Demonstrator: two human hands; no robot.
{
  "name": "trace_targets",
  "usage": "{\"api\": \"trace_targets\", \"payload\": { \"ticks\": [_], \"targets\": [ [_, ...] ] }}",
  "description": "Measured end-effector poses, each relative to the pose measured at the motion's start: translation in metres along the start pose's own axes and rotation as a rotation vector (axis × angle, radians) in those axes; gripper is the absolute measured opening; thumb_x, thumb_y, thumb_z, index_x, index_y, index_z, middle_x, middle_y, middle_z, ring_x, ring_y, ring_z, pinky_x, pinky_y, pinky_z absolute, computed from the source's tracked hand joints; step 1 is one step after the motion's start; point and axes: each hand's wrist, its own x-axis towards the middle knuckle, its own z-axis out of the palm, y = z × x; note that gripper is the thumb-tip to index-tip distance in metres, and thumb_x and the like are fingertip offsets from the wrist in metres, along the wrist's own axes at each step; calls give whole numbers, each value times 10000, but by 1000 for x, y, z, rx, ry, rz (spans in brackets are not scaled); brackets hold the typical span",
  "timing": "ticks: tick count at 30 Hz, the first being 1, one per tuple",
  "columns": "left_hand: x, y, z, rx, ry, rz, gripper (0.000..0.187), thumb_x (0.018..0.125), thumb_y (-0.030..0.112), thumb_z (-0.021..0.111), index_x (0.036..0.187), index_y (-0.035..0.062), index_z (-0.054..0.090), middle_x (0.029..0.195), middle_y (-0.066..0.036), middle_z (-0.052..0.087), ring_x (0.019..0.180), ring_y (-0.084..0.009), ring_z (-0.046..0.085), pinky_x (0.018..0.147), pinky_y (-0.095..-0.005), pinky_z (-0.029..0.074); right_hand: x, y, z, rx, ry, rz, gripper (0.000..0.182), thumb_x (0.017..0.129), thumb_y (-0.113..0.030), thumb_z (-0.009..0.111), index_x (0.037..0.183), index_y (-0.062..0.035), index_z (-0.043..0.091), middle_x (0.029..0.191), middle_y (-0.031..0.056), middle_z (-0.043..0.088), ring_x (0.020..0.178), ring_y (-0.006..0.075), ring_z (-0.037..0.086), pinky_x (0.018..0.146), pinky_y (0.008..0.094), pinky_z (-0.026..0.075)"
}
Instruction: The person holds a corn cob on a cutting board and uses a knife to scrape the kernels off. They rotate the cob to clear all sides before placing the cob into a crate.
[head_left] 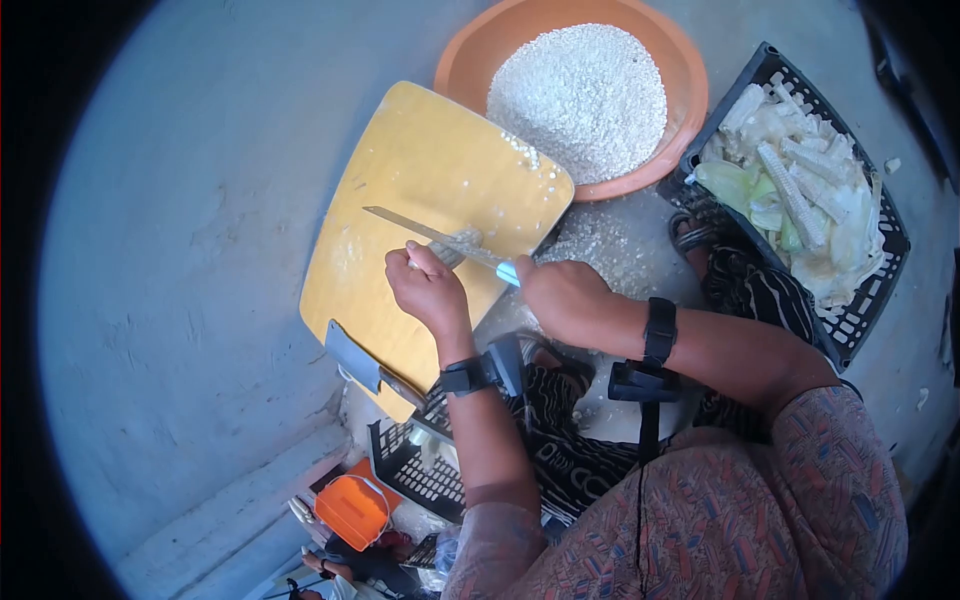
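My right hand (565, 298) is closed around the light-blue handle of a knife (428, 232). Its long blade points left over the yellow board (430, 150), crossing a pale corn cob (466, 240). Closed on the near end of that cob is my left hand (428, 288), its fingers partly hiding it. Loose white kernels are scattered on the board's far right corner. A cleaver (353, 357) with a dark handle lies on the board's near left edge.
Beyond the board stands an orange basin (690, 90) heaped with white kernels (580, 95). To the right, a black crate (868, 300) holds stripped cobs and husks. Another black crate (420, 480) and an orange bucket (352, 510) are at lower left, near another person (335, 565). Kernels litter the floor.
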Motion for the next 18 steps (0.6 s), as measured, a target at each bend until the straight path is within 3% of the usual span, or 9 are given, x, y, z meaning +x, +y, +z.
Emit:
{"api": "trace_targets", "payload": {
  "ticks": [8, 18],
  "targets": [
    [0, 9, 0, 61, -4, 14, 218, 887, 189, 459, 782, -1, 477, 735, -178, 518, 703, -341, 516, 650, -416, 411, -29, 1, -18, -74, -33, 13, 227, 712, 25, 493, 930, 74, 454, 692, 226, 599, 681, 378, 618, 598, 443, 488],
    [-2, 3, 2, 54, 37, 30, 239, 896, 195, 448, 765, -5, 466, 705, -173, 497, 663, -327, 498, 630, -407, 407, -18, 11, -1, -55, -32, 30, 178, 778, -28, 454, 940, 45, 453, 739, 220, 612, 708, 364, 624, 610, 439, 491]
  ]
}}
